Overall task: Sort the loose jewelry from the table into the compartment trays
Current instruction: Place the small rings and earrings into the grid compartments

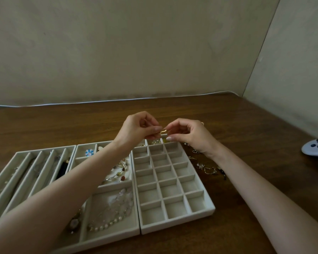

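Both hands meet above the far end of the small-cell tray [174,189]. My left hand [138,128] and my right hand [189,134] each pinch an end of a small gold jewelry piece [163,132] held between their fingertips. Most cells of that tray hold nothing; its far row has a few small pieces [155,142]. The middle tray [116,233] holds a blue flower piece [89,152], a beaded strand [120,173] and a pearl necklace [106,225]. The left tray [20,173] has long slots with chains. Loose jewelry [207,166] lies on the table beside my right forearm.
A wooden table [255,143] stands in a wall corner. A white cable [117,100] runs along its back edge. A light grey game controller [317,149] sits at the right edge. The three trays stand side by side near the front.
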{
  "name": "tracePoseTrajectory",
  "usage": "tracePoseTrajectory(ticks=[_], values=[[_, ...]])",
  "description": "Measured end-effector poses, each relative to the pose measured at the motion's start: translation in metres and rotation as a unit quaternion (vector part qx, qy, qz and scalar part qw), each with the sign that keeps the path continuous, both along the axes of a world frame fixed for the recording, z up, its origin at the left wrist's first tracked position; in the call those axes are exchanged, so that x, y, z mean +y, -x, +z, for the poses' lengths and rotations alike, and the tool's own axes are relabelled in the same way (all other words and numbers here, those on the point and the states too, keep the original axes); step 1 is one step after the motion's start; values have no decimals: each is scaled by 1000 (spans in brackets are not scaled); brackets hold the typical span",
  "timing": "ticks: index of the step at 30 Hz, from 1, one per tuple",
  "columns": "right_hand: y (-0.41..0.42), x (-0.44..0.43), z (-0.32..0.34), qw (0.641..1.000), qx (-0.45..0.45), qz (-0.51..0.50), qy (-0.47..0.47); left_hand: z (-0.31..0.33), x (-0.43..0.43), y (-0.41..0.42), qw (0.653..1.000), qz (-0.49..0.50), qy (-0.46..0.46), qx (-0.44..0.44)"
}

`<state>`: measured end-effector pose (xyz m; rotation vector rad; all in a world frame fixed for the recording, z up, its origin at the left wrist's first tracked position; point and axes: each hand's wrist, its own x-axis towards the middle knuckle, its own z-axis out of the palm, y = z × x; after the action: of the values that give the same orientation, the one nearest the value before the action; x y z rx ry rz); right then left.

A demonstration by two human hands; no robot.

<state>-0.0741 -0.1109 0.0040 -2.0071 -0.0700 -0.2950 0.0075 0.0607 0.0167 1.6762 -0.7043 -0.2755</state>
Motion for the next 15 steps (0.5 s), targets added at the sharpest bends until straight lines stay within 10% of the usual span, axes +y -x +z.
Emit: tracePoseTrajectory(ticks=[15], values=[[-4,5,-6,993,-40,-8,-111,-3,-4,8,998,-22,18,-48]])
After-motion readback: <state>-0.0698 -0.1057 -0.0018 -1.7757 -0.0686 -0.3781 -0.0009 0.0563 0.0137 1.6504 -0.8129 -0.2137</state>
